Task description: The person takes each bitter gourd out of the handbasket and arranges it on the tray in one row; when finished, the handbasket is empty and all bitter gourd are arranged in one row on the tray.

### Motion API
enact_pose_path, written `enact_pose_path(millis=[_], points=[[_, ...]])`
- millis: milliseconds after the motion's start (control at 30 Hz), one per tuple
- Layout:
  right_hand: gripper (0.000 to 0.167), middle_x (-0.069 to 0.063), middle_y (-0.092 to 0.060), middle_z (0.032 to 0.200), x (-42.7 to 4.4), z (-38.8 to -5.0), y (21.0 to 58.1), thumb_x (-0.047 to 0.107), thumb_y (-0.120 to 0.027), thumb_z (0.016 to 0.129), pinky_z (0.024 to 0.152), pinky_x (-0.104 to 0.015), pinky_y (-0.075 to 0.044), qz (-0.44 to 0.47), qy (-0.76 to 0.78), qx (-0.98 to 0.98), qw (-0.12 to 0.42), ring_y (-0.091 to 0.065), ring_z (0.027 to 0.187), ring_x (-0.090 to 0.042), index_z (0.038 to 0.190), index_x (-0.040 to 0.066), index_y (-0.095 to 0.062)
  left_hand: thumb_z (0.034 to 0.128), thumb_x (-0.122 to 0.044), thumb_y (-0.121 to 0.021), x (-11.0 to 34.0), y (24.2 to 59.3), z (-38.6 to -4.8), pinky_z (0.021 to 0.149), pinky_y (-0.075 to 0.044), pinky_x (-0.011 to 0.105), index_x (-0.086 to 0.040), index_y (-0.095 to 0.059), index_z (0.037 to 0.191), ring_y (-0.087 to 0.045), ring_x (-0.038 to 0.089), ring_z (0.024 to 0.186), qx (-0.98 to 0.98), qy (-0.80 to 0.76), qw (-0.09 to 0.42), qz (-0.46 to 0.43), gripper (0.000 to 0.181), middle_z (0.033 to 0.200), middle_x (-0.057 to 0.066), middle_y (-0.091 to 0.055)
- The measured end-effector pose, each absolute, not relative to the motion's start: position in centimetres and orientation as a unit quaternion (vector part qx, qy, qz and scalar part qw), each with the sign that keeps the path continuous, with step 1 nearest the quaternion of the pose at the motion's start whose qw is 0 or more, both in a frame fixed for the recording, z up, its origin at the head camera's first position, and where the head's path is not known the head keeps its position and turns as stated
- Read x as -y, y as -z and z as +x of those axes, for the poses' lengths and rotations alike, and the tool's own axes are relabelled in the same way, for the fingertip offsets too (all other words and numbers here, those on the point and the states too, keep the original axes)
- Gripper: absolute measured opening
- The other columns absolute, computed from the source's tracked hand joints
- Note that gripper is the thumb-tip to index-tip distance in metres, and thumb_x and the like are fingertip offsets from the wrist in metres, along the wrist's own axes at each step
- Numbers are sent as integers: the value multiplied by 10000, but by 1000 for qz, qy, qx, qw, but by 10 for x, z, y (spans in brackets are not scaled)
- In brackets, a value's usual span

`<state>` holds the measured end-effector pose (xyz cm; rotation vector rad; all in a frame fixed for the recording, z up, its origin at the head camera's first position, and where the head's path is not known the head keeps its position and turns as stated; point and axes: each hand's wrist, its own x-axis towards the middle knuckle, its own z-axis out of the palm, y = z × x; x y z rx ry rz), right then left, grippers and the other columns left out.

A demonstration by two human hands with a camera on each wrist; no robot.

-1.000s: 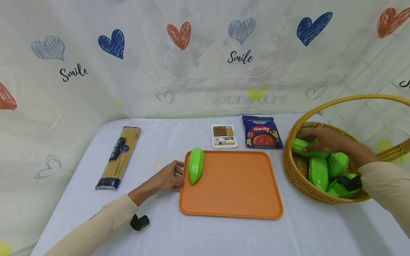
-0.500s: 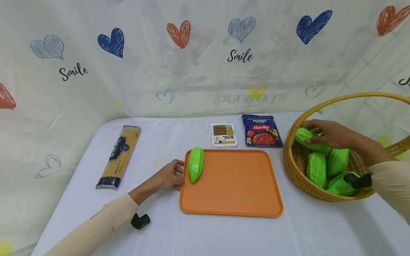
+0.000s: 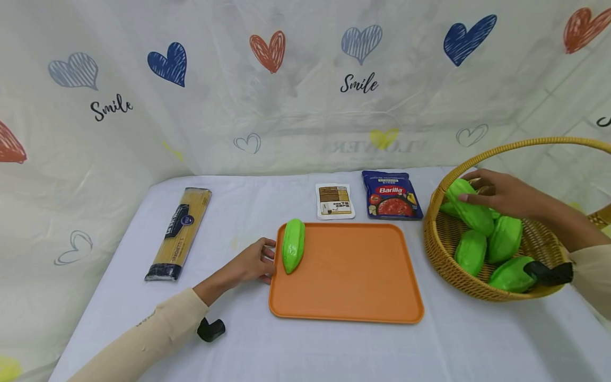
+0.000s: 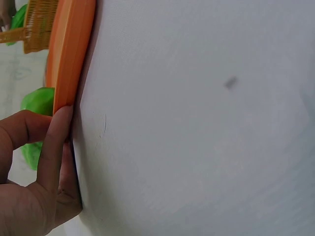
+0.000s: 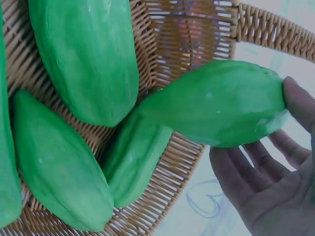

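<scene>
My right hand (image 3: 506, 193) holds a green papaya (image 3: 470, 208) by its upper end, tilted over the wicker basket (image 3: 441, 260). In the right wrist view, the thumb is at the blunt end of the held papaya (image 5: 221, 105), with fingers underneath. Several more ridged green papayas lie in the basket, among them one papaya (image 3: 513, 275) near its front. At the left rim of the orange tray (image 3: 353, 276), my left hand (image 3: 248, 262) pinches the edge; the left wrist view shows fingers on that rim (image 4: 74, 54). One papaya (image 3: 293, 246) lies along the tray's left side.
A spaghetti pack (image 3: 180, 233) lies at the left. Behind the tray are a small white-and-brown packet (image 3: 334, 201) and a blue Barilla pouch (image 3: 392, 195). The basket's tall handle (image 3: 530, 142) arches over its opening, close to my right arm.
My right hand has risen in the basket with a papaya, which has turned from lying flat to more steeply tilted. The left hand and the tray stay in place.
</scene>
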<state>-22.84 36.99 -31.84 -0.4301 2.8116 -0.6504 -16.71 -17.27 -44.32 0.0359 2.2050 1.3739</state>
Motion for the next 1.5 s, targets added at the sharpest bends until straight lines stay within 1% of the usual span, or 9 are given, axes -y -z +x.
enact_pose_path(millis=[633, 767, 867, 967, 1033, 1133, 1233, 1333, 1500], points=[[628, -369, -257, 1539, -359, -203, 309, 289, -419, 1080, 924, -748, -425, -157, 274, -935, 163, -307, 1347, -580, 1601, 46, -165, 825, 7, -712, 171, 442, -167, 681, -643, 327, -27, -394, 1457, -628, 218, 952, -821, -507, 264, 14, 708, 1184, 142, -530], [582, -289, -246, 1583, -360, -198, 312, 241, -401, 1087, 885, -528, -532, -181, 280, -930, 156, -327, 1341, -524, 1600, 63, -191, 832, 11, -703, 171, 441, -166, 688, -644, 327, -18, -386, 1456, -627, 227, 968, -819, -508, 266, 20, 700, 1189, 155, -525], [523, -54, -302, 1594, -362, -192, 317, 205, -409, 1085, 749, -295, -546, -198, 285, -928, 134, -418, 1317, -216, 1581, 104, -280, 836, 8, -701, 171, 442, -165, 694, -645, 329, -22, -387, 1457, -625, 229, 977, -818, -509, 268, 23, 697, 1192, 157, -524], [478, 216, -345, 1493, -361, -188, 320, 175, -439, 1075, 722, -217, -538, -210, 297, -925, 112, -418, 1184, 81, 1548, 152, -375, 836, -3, -708, 172, 441, -165, 693, -645, 327, -30, -390, 1458, -625, 223, 967, -819, -508, 266, 22, 699, 1191, 149, -528], [467, 313, -343, 1435, -360, -186, 321, 172, -461, 1067, 741, -199, -535, -211, 298, -925, 105, -397, 1137, 161, 1531, 190, -412, 835, -6, -712, 172, 441, -166, 694, -645, 327, -33, -393, 1457, -624, 224, 965, -819, -509, 265, 17, 700, 1192, 147, -529], [475, 234, -372, 1472, -358, -184, 320, 193, -492, 1057, 820, -237, -536, -206, 282, -931, 105, -449, 1212, 31, 1526, 225, -425, 837, -6, -710, 173, 440, -165, 700, -646, 332, -24, -380, 1462, -623, 229, 977, -818, -509, 266, 19, 707, 1203, 160, -524], [519, 28, -366, 1555, -356, -182, 317, 251, -507, 1053, 925, -454, -538, -191, 273, -933, 135, -443, 1321, -260, 1554, 250, -372, 839, 0, -708, 173, 441, -165, 705, -646, 337, -16, -375, 1464, -626, 232, 985, -817, -510, 267, 18, 709, 1209, 168, -521], [578, -146, -317, 1586, -354, -179, 315, 284, -519, 1048, 914, -673, -474, -184, 280, -928, 163, -376, 1332, -490, 1583, 252, -303, 839, -3, -712, 173, 442, -165, 699, -645, 334, -26, -383, 1462, -629, 224, 974, -819, -509, 265, 13, 705, 1201, 157, -525], [609, -163, -297, 1589, -353, -173, 313, 274, -543, 1037, 879, -705, -476, -184, 288, -924, 172, -357, 1334, -525, 1586, 284, -280, 839, 6, -711, 173, 442, -166, 693, -645, 334, -33, -393, 1458, -629, 218, 962, -819, -510, 262, 11, 697, 1187, 146, -528]])
